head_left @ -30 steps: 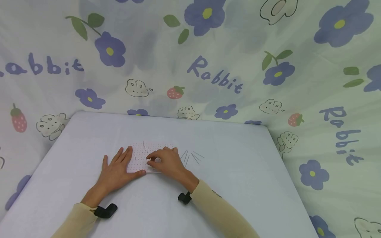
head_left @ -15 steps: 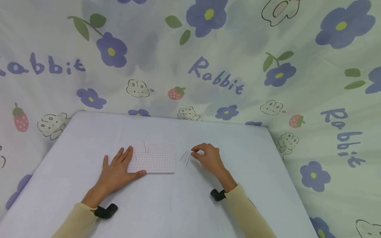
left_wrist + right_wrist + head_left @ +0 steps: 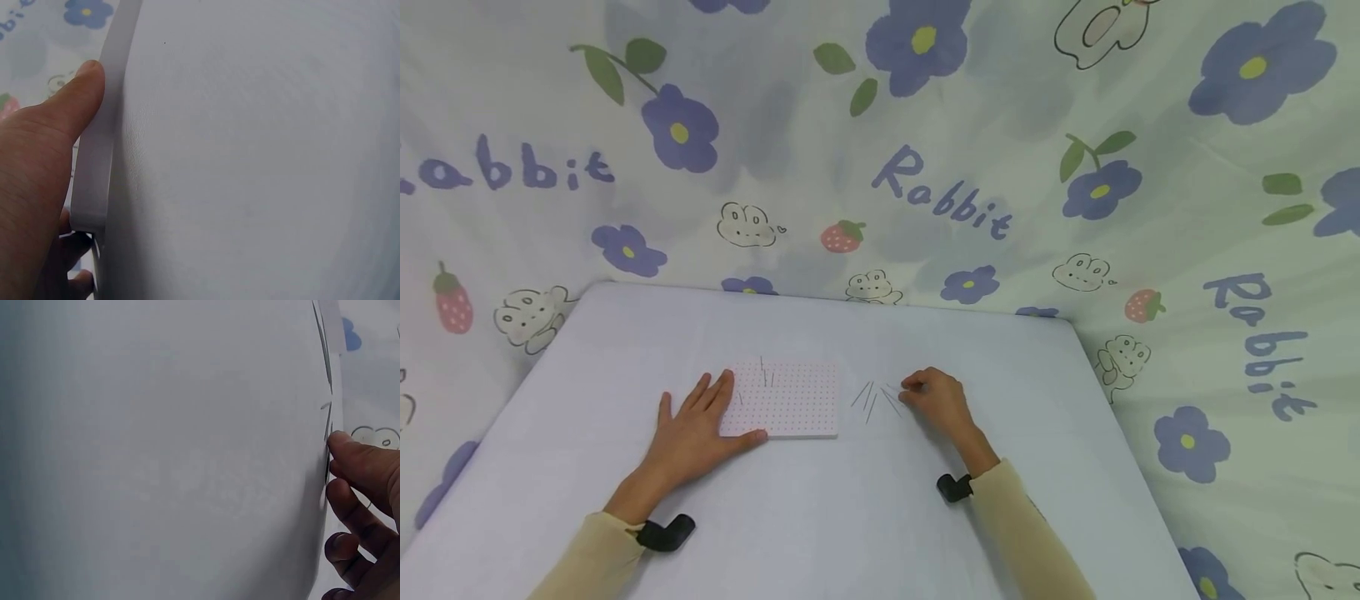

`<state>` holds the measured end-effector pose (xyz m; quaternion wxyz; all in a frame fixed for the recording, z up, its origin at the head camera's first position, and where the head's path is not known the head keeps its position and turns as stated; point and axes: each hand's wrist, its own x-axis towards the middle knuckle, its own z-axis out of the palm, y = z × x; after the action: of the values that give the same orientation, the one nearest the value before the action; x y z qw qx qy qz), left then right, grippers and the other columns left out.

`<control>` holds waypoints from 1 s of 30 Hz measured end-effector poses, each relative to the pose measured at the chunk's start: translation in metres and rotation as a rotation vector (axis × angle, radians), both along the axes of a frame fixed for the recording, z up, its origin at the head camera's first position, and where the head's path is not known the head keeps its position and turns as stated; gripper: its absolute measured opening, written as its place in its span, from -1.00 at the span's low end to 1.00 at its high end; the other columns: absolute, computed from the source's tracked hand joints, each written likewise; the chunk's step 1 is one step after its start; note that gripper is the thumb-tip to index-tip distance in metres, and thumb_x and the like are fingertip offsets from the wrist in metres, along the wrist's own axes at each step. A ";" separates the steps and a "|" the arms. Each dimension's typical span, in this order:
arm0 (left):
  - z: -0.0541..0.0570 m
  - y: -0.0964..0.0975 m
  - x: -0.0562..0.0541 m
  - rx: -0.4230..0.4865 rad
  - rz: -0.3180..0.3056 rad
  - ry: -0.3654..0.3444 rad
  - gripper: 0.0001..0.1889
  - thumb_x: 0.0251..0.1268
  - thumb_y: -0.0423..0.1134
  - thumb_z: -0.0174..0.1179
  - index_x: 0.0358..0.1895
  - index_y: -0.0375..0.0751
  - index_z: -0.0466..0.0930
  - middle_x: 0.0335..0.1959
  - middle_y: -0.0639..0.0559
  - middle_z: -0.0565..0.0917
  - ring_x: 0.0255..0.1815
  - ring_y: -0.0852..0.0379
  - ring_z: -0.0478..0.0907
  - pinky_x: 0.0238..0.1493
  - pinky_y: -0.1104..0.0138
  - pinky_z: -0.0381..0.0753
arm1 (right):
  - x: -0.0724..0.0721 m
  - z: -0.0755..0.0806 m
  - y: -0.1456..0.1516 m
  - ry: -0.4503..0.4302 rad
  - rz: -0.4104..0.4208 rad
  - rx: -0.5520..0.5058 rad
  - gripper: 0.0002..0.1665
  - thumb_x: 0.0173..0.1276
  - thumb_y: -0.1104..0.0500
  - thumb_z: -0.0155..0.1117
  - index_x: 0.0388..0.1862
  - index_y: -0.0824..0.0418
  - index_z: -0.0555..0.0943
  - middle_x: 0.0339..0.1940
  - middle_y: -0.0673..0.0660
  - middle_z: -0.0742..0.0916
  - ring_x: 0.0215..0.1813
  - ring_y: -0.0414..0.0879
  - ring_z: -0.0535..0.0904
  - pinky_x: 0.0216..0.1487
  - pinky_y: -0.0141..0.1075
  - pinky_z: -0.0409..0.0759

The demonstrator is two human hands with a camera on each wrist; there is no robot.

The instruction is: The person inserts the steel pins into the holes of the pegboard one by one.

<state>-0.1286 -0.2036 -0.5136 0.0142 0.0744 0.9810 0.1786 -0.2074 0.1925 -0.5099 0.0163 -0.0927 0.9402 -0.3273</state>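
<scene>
A white board (image 3: 805, 400) dotted with rows of small holes lies on the table. Several thin dark needles (image 3: 765, 378) stand up from its left half. My left hand (image 3: 692, 433) rests over the board's left side with fingers spread, its thumb along the front edge; the left wrist view shows that thumb against the board's side (image 3: 97, 169). To the right of the board, several loose needles (image 3: 870, 407) lie fanned out. My right hand (image 3: 942, 406) is at their right, thumb and index finger pinching the end of one needle (image 3: 327, 465). Its fingertips partly hide that needle.
A white table (image 3: 820, 517) spreads around the board. Behind it and at both sides hangs a curtain (image 3: 790, 150) with flowers and rabbits. Each wrist carries a black camera mount (image 3: 667, 532).
My right hand has left the board and moved right to the loose needles, then slightly farther right, uncovering some. My left hand stays on the board.
</scene>
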 end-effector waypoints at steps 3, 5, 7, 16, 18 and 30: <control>0.000 0.001 0.000 -0.002 0.002 0.002 0.33 0.03 0.65 0.06 0.60 -0.36 -0.09 0.59 -0.33 0.09 0.61 -0.36 -0.09 0.36 -0.47 -0.44 | -0.002 -0.001 -0.002 0.004 -0.004 0.027 -0.81 0.23 0.07 0.52 -0.19 0.06 0.79 -0.25 -0.05 0.76 -0.13 -0.10 0.67 -0.03 -0.12 0.60; 0.001 0.001 0.001 -0.001 0.004 0.001 0.33 0.03 0.65 0.06 0.60 -0.36 -0.09 0.59 -0.34 0.09 0.61 -0.36 -0.09 0.36 -0.48 -0.44 | -0.004 -0.001 -0.003 0.003 -0.003 0.065 -0.82 0.22 0.04 0.53 -0.21 0.04 0.80 -0.25 -0.08 0.76 -0.13 -0.11 0.67 0.01 -0.10 0.58; 0.001 0.001 0.001 -0.001 0.005 0.002 0.33 0.03 0.65 0.07 0.60 -0.36 -0.08 0.59 -0.34 0.09 0.61 -0.36 -0.09 0.36 -0.48 -0.44 | -0.005 0.001 -0.004 0.004 0.005 0.107 -0.83 0.22 0.02 0.52 -0.23 0.03 0.81 -0.26 -0.10 0.76 -0.13 -0.11 0.68 0.05 -0.03 0.55; 0.000 0.001 0.000 -0.003 0.003 -0.005 0.33 0.03 0.65 0.06 0.61 -0.35 -0.11 0.60 -0.32 0.07 0.61 -0.35 -0.10 0.36 -0.47 -0.45 | -0.007 0.012 -0.010 0.005 0.032 0.230 -0.89 0.23 0.02 0.52 -0.35 0.01 0.82 -0.32 -0.11 0.74 -0.16 -0.07 0.69 0.02 0.10 0.53; 0.000 0.000 0.000 -0.004 0.005 -0.007 0.33 0.03 0.66 0.05 0.61 -0.34 -0.12 0.60 -0.32 0.07 0.62 -0.35 -0.10 0.37 -0.47 -0.46 | -0.007 0.013 -0.011 0.011 0.039 0.246 -0.89 0.22 0.02 0.52 -0.37 0.02 0.82 -0.35 -0.11 0.72 -0.20 -0.09 0.68 -0.02 0.09 0.54; 0.000 0.000 0.000 0.005 0.010 -0.014 0.33 0.03 0.65 0.06 0.61 -0.34 -0.12 0.61 -0.32 0.06 0.62 -0.35 -0.12 0.37 -0.46 -0.50 | -0.011 0.008 -0.007 0.002 0.048 0.215 -0.91 0.24 0.02 0.51 -0.37 -0.01 0.83 -0.36 -0.14 0.74 -0.18 -0.11 0.69 -0.13 -0.08 0.62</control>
<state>-0.1285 -0.2032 -0.5136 0.0201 0.0681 0.9808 0.1815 -0.2185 0.1853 -0.5020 0.0330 -0.1131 0.9675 -0.2237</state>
